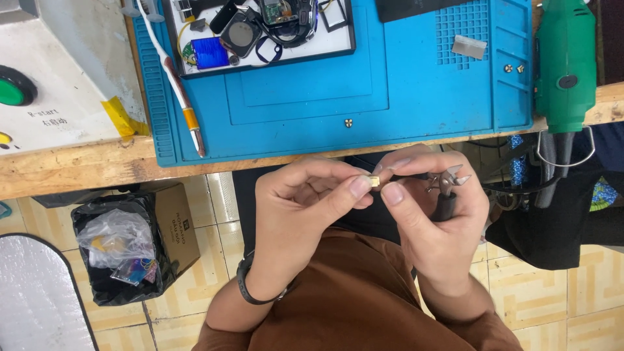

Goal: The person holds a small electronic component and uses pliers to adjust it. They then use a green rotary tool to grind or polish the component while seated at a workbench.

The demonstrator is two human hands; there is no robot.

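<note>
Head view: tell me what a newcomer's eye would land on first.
First, the two hands at centre: the left hand and right hand pinch a tiny pale part between their fingertips, and the right hand also holds small cutting pliers. Above them a bright blue work mat covers the wooden bench, with a tray of small electronic parts at its top. A green power tool hangs at the right edge.

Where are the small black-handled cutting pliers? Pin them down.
In the head view, the small black-handled cutting pliers sit in the right hand, jaws pointing right, below the wooden bench edge and the blue work mat, beside the left hand.
</note>
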